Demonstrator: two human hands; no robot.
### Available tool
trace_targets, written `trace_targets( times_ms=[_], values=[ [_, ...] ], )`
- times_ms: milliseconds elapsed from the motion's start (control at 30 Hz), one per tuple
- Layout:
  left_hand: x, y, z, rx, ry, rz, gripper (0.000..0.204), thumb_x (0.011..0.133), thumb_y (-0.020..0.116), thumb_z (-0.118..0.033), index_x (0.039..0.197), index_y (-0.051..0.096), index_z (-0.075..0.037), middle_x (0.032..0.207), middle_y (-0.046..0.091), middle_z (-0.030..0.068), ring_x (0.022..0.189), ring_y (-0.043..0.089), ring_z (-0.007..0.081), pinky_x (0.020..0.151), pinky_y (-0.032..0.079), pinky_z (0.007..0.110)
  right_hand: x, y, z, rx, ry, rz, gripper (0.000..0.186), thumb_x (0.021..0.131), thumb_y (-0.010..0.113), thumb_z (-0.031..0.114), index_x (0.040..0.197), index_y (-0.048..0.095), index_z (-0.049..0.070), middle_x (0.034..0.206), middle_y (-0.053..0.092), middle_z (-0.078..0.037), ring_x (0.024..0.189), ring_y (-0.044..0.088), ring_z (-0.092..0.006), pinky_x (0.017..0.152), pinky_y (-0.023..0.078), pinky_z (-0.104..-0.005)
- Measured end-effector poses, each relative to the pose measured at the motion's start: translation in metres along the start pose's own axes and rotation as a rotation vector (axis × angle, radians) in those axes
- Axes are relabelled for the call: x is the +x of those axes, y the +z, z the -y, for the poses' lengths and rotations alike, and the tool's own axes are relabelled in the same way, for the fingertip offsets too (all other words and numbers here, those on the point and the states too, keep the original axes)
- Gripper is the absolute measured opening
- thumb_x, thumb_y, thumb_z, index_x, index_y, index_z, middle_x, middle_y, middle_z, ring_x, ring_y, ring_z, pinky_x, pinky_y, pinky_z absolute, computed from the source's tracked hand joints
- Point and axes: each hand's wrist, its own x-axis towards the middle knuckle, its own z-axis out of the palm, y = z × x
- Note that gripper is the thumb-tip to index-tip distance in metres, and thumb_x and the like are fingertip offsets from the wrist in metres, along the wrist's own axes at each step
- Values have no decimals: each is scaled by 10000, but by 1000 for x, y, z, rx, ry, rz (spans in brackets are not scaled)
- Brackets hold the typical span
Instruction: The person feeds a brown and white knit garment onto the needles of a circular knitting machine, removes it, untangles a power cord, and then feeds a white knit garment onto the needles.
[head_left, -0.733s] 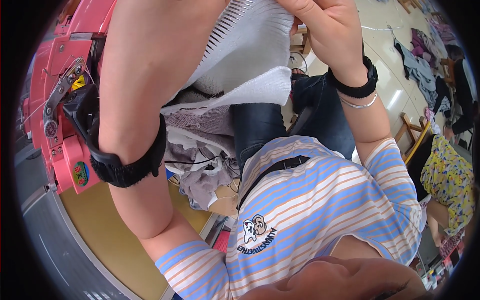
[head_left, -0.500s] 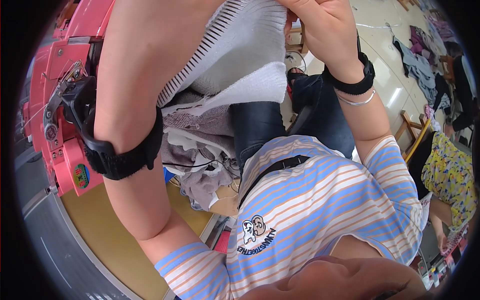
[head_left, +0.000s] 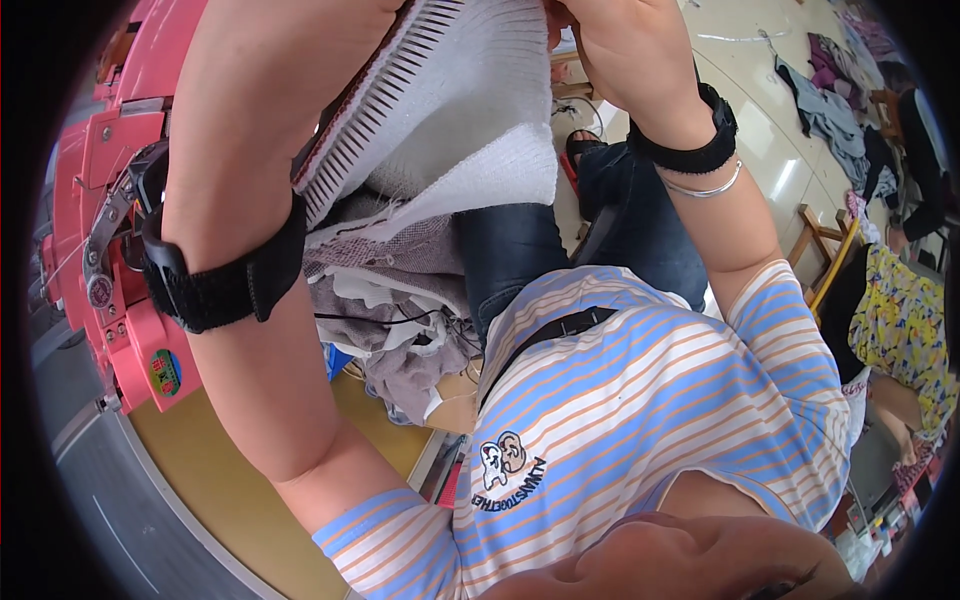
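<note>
A white ribbed knit piece (head_left: 470, 110) hangs in front of my lap, its left edge along a slanting row of thin, dark-gapped teeth (head_left: 385, 100). My right hand (head_left: 635, 55) has its fingers closed on the knit's upper right edge, near the top of the picture. On the other side of the knit, my left hand (head_left: 265, 100) reaches up beside the toothed row. Its fingers run out of the picture, so what they touch is hidden. Both wrists wear black straps. Below the knit's loose lower edge lies a heap of greyish-mauve and white knitwear (head_left: 400, 270).
A pink machine (head_left: 130, 340) with metal levers stands close by my left forearm. Under it is a yellowish-brown tabletop (head_left: 210, 460). A dark cable crosses the knitwear heap. To the right are a wooden stool (head_left: 820, 235), garments on the tiled floor (head_left: 835, 115) and another person in yellow patterned clothing (head_left: 905, 320).
Both hands and the white knit have shifted slightly left in the picture. A dark reddish edge now shows beside the toothed row. My right hand keeps its hold on the knit.
</note>
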Motion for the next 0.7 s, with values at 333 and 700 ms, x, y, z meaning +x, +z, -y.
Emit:
trace_targets(
  times_ms=[333, 700],
  values=[
    [-12, -26, -17, 206, 40, 66, 74, 868, 600, -40, 871, 590, 33, 793, 564, 18, 716, 508, 79, 651, 388, 200, -7, 4, 2, -455, -193, -233, 65, 831, 645, 38, 792, 610, 0, 678, 563, 18, 580, 467, -28, 520, 373, -190],
    [-168, -60, 11, 330, 100, -470, 224, 679, 722, 81, 864, 608, 28, 862, 580, 81, 714, 477, 141, 654, 403, 261, -57, 63, 17, -1023, -703, 260, 356, 676, 770, 207, 961, 638, 41, 897, 633, -85, 835, 591, -274, 714, 458, -362]
  ],
)
